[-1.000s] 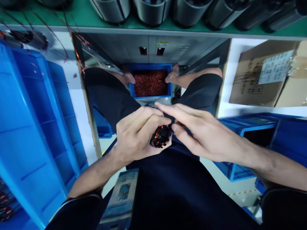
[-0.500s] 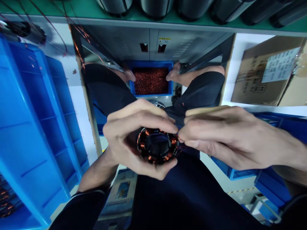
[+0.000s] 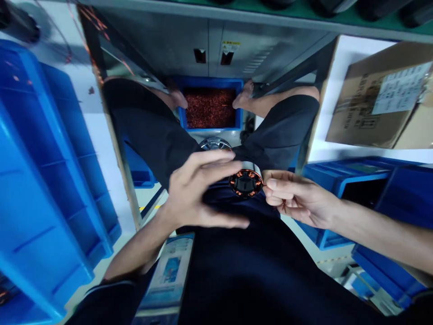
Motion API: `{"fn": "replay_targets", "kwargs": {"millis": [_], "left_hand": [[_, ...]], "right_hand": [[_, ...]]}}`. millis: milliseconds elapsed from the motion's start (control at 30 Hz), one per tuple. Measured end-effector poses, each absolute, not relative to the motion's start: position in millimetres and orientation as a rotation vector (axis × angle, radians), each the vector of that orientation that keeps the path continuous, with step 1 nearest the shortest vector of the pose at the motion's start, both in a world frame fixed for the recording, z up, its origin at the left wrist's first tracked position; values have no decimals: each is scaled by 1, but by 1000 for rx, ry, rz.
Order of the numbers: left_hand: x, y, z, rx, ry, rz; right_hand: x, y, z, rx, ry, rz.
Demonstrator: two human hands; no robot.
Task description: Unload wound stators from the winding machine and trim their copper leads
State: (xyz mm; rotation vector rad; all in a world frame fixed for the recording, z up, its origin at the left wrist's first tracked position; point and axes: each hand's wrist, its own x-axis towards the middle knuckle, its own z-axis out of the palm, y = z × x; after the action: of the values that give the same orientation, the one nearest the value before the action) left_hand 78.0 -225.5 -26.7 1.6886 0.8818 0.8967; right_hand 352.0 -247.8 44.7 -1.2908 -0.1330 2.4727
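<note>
Your left hand (image 3: pixel 198 192) is spread beside a copper-wound ring (image 3: pixel 246 183); your right hand (image 3: pixel 301 198) pinches thin wire (image 3: pixel 284 207) at the ring's right edge.

Cardboard box (image 3: pixel 355 108) partly beyond the right edge, its label (image 3: pixel 399 88) illegible

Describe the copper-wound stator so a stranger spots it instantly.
Start from the dark clothing at bottom centre. Above it, between the spread left hand and pinching right hand, is the copper-wound stator. Orange coils inside a ring distinguish it from the rectangular blue bin beyond.
</note>
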Motion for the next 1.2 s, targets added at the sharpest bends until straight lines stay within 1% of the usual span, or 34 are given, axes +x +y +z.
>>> {"fn": "replay_targets", "kwargs": {"millis": [67,100,133,167,233,267,300,333,367,400,433,467,500,567,633,667,700,733,800,867,900,967,1033,1067,1100,1133,1200], "left_hand": [[92,-210,-23,1972,645,1087],[100,-203,-20,1963,576,1115],[108,-198,-17,1848,542,1055],[115,-194,-12,1653,505,905],[123,-189,-2,1190,376,485],[124,-187,4,1046,324,315],[123,-184,8,1023,325,224],[121,-181,13,1126,387,229],[119,-177,16,1338,481,310],[116,-173,19,1608,567,428],[114,-168,22,1876,595,548],[113,-163,25,2094,553,655],[112,-159,28,2238,466,738],[115,-152,33,2326,317,826],[120,-149,39,2280,261,817],[123,-149,42,2253,242,784],[125,-150,43,2241,211,743],[127,-151,44,2241,173,709],[128,-154,43,2261,125,660],[125,-157,38,2252,181,639],[123,-159,36,2203,272,627],[116,-162,31,1946,468,524],[106,-165,27,1480,489,313],[99,-169,25,1214,447,188],[92,-172,23,960,387,99],[84,-177,20,754,386,49],[69,-188,11,546,438,80]], "right_hand": [[348,-243,56,-1254,-317,2525],[348,-236,63,-1264,-578,2491],[350,-229,71,-1282,-909,2389],[354,-220,78,-1289,-1229,2231],[366,-202,90,-1301,-1739,1848],[374,-195,94,-1297,-1939,1686],[382,-189,98,-1281,-2112,1544],[390,-185,102,-1253,-2265,1390],[397,-182,105,-1243,-2385,1200],[403,-179,109,-1252,-2430,1048],[408,-178,112,-1291,-2383,988],[411,-177,114,-1348,-2278,1030],[413,-177,114,-1400,-2152,1191],[411,-179,108,-1406,-1829,1789],[403,-188,94,-1265,-1361,2426],[398,-194,85,-1186,-1105,2650],[393,-201,77,-1129,-872,2787],[389,-209,70,-1098,-697,2846],[383,-221,64,-1100,-612,2818],[380,-224,68,-1189,-946,2596],[379,-222,74,-1228,-1251,2393],[380,-211,89,-1199,-1950,1801],[381,-199,106,-975,-2469,1115],[381,-195,113,-842,-2619,837],[383,-193,118,-733,-2711,629],[384,-192,123,-662,-2753,483],[391,-191,130,-662,-2739,343]]}}
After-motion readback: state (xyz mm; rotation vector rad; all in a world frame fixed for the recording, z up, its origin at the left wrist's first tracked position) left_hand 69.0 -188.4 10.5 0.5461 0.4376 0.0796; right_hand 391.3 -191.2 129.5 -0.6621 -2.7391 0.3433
